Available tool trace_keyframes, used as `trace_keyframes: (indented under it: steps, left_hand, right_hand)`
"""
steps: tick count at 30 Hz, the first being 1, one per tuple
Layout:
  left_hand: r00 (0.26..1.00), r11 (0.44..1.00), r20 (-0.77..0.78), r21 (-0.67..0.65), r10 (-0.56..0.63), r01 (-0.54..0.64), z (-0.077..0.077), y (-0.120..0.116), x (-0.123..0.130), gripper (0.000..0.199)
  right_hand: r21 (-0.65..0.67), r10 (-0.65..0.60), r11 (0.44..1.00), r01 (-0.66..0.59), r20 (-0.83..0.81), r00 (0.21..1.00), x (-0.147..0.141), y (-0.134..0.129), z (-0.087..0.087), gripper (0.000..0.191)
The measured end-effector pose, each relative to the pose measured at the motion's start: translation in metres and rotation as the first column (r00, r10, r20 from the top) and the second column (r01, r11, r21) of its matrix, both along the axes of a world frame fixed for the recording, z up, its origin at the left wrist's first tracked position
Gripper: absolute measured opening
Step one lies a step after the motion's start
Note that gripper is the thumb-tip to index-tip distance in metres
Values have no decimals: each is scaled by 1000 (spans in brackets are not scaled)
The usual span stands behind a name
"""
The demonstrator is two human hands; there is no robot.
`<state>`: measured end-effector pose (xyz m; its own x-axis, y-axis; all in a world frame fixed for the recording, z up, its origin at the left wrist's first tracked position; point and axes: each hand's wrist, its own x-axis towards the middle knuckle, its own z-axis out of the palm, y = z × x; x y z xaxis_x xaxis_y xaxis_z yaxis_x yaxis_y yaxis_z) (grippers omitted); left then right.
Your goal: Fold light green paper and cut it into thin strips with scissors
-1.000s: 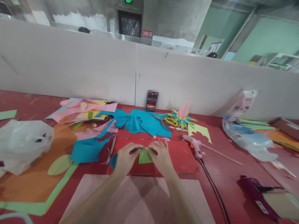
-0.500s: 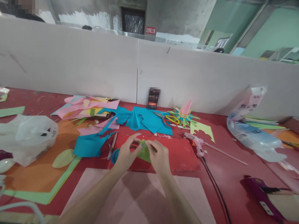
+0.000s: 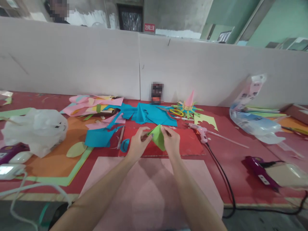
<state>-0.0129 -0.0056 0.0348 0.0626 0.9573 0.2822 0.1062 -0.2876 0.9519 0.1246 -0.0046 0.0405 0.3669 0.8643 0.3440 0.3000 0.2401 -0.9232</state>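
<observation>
I see a small, bright green piece of paper (image 3: 158,138), smooth and bent so that it narrows to a peak at the top and tapers to a blunt corner lower down. It is between the two hands, over a flat red board (image 3: 189,142) on the red table (image 3: 228,141), with a pale pink sheet (image 3: 154,183) on the near side.

The left hand (image 3: 138,143) grasps the green paper at its left edge, thumb and curled forefinger close together. The right hand (image 3: 172,141) pinches the upper right edge, the other fingers folded in. Both forearms (image 3: 96,189) reach forward from the bottom of my view, slanting inward across the pink sheet.

The forearms are cut off by the lower border. I cannot make out the back of the green paper, or whether its lower corner touches the board. Some fingertips are hidden behind the paper. A dark object (image 3: 157,93) against the white partition (image 3: 96,61) is pixelated beyond recognition.
</observation>
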Motion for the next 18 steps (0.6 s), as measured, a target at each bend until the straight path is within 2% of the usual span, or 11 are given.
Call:
trace_keyframes:
  steps: [5,8,18]
  left_hand:
    - [993,999,-111,7,-44,46,-9,5,-2,29]
    - [992,999,-128,23,-20,24,-11,8,-2,31]
    - [978,998,-199,51,55,-46,-10,6,1,34]
  right_hand:
    - [71,33,997,-32,-20,999,0,4,-11,33]
    - [87,12,996,-10,-20,1000,0,6,-16,34]
    - [160,-33,987,24,55,998,-2,0,-12,35]
